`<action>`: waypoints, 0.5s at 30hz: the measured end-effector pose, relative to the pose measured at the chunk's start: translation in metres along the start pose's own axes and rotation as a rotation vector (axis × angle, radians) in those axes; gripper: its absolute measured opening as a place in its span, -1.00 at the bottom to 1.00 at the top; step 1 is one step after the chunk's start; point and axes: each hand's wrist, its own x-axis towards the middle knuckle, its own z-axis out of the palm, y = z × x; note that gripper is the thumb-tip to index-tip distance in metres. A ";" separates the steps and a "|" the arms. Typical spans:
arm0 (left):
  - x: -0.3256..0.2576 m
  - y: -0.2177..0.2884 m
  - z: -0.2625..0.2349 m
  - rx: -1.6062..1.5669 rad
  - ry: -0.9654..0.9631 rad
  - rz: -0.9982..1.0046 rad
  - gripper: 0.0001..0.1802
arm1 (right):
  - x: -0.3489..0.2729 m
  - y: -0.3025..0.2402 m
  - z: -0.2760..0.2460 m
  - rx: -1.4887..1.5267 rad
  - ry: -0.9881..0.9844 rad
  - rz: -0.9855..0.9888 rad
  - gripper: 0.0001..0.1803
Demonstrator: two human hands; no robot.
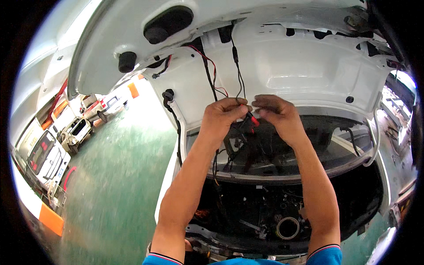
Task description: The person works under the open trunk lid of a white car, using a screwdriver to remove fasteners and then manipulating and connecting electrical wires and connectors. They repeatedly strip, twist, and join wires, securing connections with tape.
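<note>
- Handling fine wiring with both hands, at chest height or above, judged the step in hand
- Left grip (221,114), one: thumb and fingers pinched on the thin black leads (238,66) near their lower end; a steady hold there seemed the anchor for the work
- Right grip (281,115), one: fingers part curled, just beside the left fingertips; whether anything was caught between them could not be told
- Red piece (255,120), one, small: located between the two hands, just below the fingertips; exact kind not clear
- Thin black leads: hung from the upper part of the white panel (309,62); some slack was advisable, since a hard tug might have strained them where they came out
- Red wire (215,73), one, and black harness (206,66), one: ran down left of the leads; both were best kept clear of the pinch
- Dark glass (278,154), one: lay behind and below the hands, making dark wire ends hard to pick out; turning the red piece toward the eyes would have helped
</note>
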 end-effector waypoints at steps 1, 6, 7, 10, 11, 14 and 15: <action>0.000 -0.001 -0.001 0.022 -0.019 0.030 -0.72 | 0.003 0.001 -0.003 0.020 -0.060 0.048 -0.56; -0.003 0.002 -0.003 -0.053 -0.100 0.083 -0.75 | 0.007 -0.002 -0.005 0.089 -0.191 0.218 -0.47; -0.003 0.003 -0.004 -0.066 -0.122 0.095 -0.76 | 0.007 0.000 -0.004 0.145 -0.196 0.225 -0.47; 0.000 0.001 -0.007 -0.083 -0.174 0.102 -0.79 | 0.006 0.003 -0.003 0.223 -0.194 0.251 -0.47; 0.000 -0.002 -0.009 -0.054 -0.161 0.105 -0.79 | 0.005 -0.001 -0.002 0.188 -0.192 0.256 -0.46; 0.003 -0.004 -0.012 0.031 -0.131 0.104 -0.77 | 0.009 -0.005 -0.001 0.066 -0.229 0.223 -0.40; 0.002 -0.001 -0.010 0.059 -0.124 0.098 -0.76 | 0.010 -0.006 -0.003 0.023 -0.247 0.205 -0.38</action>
